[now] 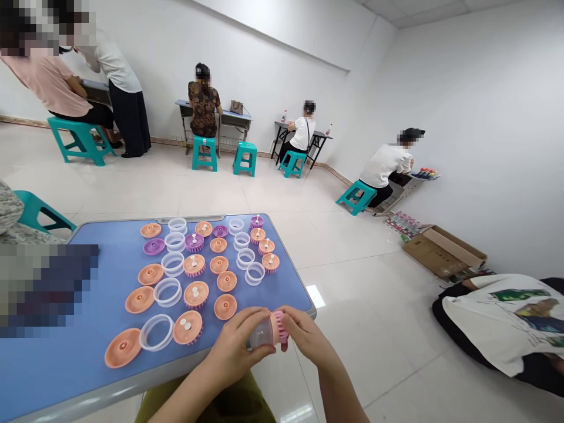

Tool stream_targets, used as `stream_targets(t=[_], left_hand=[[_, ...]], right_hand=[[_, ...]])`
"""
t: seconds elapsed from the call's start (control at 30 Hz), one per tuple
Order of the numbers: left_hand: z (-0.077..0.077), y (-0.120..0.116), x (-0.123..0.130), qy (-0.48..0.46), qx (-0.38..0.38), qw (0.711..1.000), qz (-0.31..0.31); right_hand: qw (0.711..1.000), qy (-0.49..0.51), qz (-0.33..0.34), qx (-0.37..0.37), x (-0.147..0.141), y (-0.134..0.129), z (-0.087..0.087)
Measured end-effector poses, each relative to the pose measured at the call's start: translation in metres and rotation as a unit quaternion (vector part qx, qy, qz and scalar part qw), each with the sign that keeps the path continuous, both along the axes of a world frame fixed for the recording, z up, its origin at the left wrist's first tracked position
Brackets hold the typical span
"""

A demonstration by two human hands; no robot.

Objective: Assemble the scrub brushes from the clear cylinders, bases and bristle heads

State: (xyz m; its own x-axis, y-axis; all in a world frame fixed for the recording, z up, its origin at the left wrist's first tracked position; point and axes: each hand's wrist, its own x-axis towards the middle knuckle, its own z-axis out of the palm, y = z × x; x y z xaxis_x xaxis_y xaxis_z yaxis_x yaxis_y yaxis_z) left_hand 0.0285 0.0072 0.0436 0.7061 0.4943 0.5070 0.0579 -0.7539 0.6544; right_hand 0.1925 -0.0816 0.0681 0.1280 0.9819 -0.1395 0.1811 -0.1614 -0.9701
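**Left hand** (pixel 235 343): fingers curled round a clear plastic dome (pixel 259 333), thumb lying over its top; a closed, firm hold, not spread.

**Right hand** (pixel 307 336): fingers and thumb pinch a pink bristled head (pixel 280 326), pressing it against the open end of the dome.

**Held piece:** dome and head meet between the hands, in the air at the near edge of the worktop (pixel 57 367); how fully they are seated is hidden by the fingers.

**Done so far:** only the held piece shows two parts brought together.

**Left to join:** loose parts lie in rough rows ahead of and to the left of the left hand, all apart on the blue surface.

**Peach discs** (pixel 123 348): smooth, round and shallow, with a central dimple.

**Clear rings** (pixel 157 332): thin, glossy, transparent plastic hoops, set among the discs.

**Peach bristled heads** (pixel 187 327): round, with short moulded bristles at the rim and white pegs on top.

**Purple bristled heads** (pixel 194 241): same form, at the far end of the rows.

**Surroundings:** a seated person in a printed white shirt (pixel 497 317) is on the floor right of the right hand, beyond it a cardboard box (pixel 443 254).
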Motion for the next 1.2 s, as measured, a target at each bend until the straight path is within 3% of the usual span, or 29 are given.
stream_targets(t=[0.17,0.33,0.53,0.63,0.8,0.9,1.03,1.2], left_hand=[[-0.002,0.000,0.000,0.005,0.000,1.000,0.023],[-0.003,-0.001,-0.002,0.008,0.015,1.000,0.011],[-0.003,0.000,-0.003,0.003,0.014,1.000,0.025],[-0.002,0.000,-0.003,-0.007,0.021,1.000,0.015],[0.000,0.000,-0.005,0.032,-0.051,0.997,0.038],[0.000,-0.001,-0.005,0.050,-0.102,0.992,0.060],[0.000,-0.003,-0.004,0.045,-0.102,0.993,0.044],[-0.003,-0.002,-0.004,0.039,-0.097,0.993,0.048]], right_hand=[[0.999,0.001,0.029,0.044,0.001,-0.001,0.001],[1.000,-0.020,-0.013,0.011,-0.003,0.001,0.000],[0.999,0.008,0.023,0.033,-0.005,-0.002,-0.002],[1.000,0.011,-0.004,0.010,-0.008,0.000,-0.003],[0.995,0.093,0.024,0.035,-0.008,0.001,-0.006],[0.997,0.072,0.013,0.026,-0.010,0.002,-0.007],[0.997,0.066,-0.035,-0.023,-0.014,0.005,-0.007],[0.997,0.077,0.019,0.022,-0.010,0.002,-0.005]])
